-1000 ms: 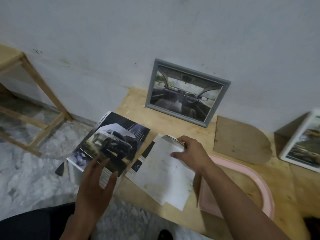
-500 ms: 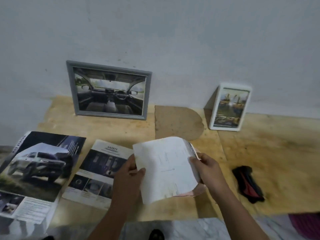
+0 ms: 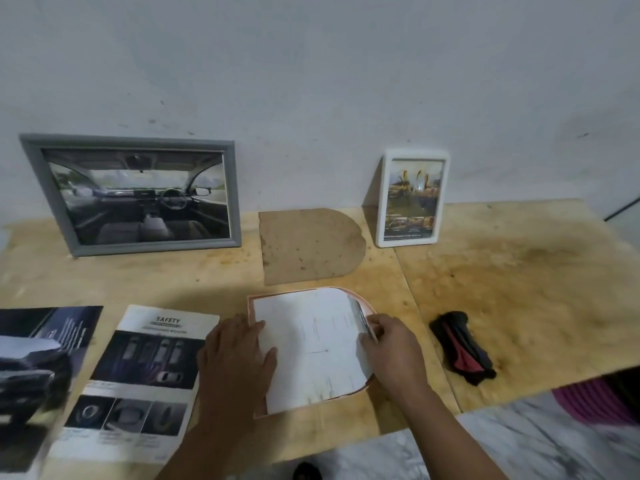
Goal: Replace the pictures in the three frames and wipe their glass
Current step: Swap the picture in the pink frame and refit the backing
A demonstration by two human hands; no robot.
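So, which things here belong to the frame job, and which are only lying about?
For the job: pink frame, white sheet under left hand and right hand, arched backing board, grey frame, white frame, black-red cloth.

Lying about: safety leaflet, car brochure.

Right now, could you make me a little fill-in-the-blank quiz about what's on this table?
1. The white paper lies on the arch-shaped frame coloured ____.
2. The grey frame leaning on the wall shows the inside of a ____.
3. The brochure beside the left hand is headed with the word ____.
4. The black and red cloth lies to the ____ of the right hand.

Missing words: pink; car; SAFETY; right
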